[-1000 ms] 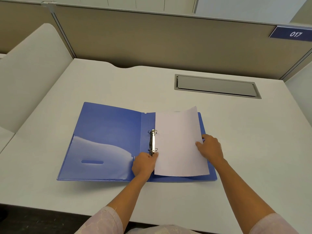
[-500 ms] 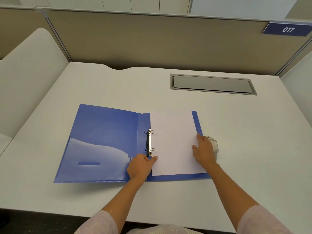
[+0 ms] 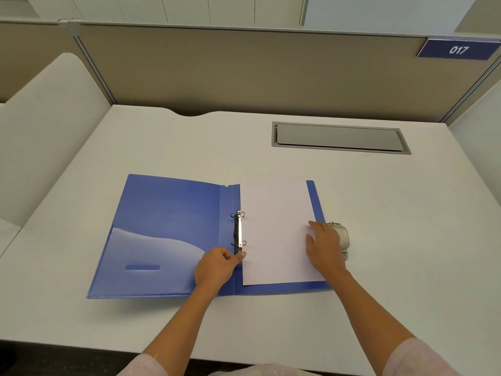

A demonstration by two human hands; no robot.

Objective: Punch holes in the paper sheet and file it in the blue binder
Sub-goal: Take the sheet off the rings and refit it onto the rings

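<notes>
Nearest the wearer, two forearms in pale pink sleeves reach out over the white desk [image 3: 189, 147]. The left hand [image 3: 217, 267], at about 7 o'clock from the sheet's centre, has its fingers curled, with one fingertip against the lower end of the ring mechanism [image 3: 239, 232]; whether it pinches the lever or merely presses it cannot be determined. The right hand [image 3: 325, 251], at 4 o'clock, lies flat with fingers extended, holding nothing and pressing on the right margin of the paper sheet [image 3: 276, 229]. The sheet rests flat on the right-hand leaf of the opened blue binder [image 3: 168, 213], its left edge at the rings; whether the holes sit on the prongs is not resolvable. A grey hole punch [image 3: 343, 237] stands just beside the binder at 3 o'clock, partly behind the right hand. Assessment: the sheet is light, limp and liable to slide or tear at the holes; it is best controlled by flat pressure near the margins. Beyond, at 1 o'clock, a grey cable hatch [image 3: 339, 137] is set in the desk, with a beige partition [image 3: 244, 71] and a plate marked 017 [image 3: 458, 50] behind.
</notes>
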